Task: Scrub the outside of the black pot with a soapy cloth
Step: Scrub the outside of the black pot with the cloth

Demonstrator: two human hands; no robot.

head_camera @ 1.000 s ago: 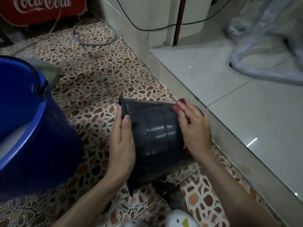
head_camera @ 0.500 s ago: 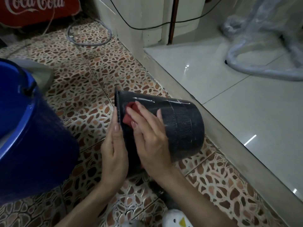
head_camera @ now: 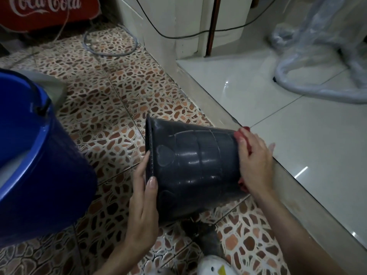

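The black pot (head_camera: 194, 167) lies on its side above the patterned floor, mouth facing left, wet and shiny. My left hand (head_camera: 144, 203) grips its rim at the lower left, thumb on the outer wall. My right hand (head_camera: 255, 163) presses a red cloth (head_camera: 241, 133) against the pot's base end on the right. Only the cloth's edges show above and below my fingers.
A large blue bucket (head_camera: 39, 171) stands close on the left. A raised step (head_camera: 258, 155) with pale glossy tiles runs diagonally on the right. A red Coca-Cola sign (head_camera: 47, 10), a hose loop (head_camera: 111, 46) and a plastic-wrapped object (head_camera: 321, 62) lie farther back.
My right hand has slid the red cloth from the pot's rim end across its wall to the base end on the right. The left hand kept its hold on the rim.
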